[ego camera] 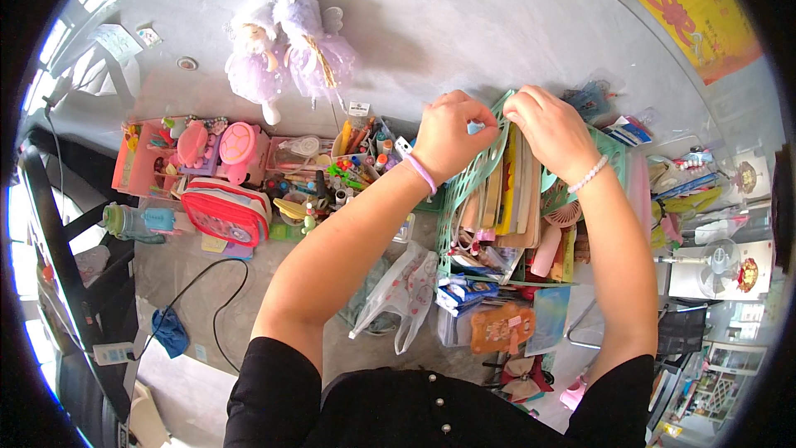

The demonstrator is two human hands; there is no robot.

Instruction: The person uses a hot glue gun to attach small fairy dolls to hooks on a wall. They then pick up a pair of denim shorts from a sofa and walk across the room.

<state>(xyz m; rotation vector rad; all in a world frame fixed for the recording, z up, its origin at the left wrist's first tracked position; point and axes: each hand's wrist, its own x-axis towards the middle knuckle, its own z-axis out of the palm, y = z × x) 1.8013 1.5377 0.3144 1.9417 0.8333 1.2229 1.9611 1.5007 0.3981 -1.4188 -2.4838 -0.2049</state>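
Observation:
A green perforated plastic basket (459,214) stands before me, filled with upright books and notebooks (511,180). My left hand (457,134) is at the far part of its left wall, thumb and finger closed against the mesh edge. Close by, my right hand (550,130) pinches the far end of the same wall, over the book tops. A small blue patch (476,127) shows through the gap in my left fingers; what it is cannot be told. Nearer me in the basket are pens and small items (482,258) and a pink cylindrical object (547,252).
Left along the wall are a pink bin of toys (140,168), a red-and-white pouch (221,214) and a tray of pens (317,180). A plastic bag (407,292) and blue packets (463,294) lie nearer me. Two dolls (255,65) hang above. A black cable (214,295) loops at left.

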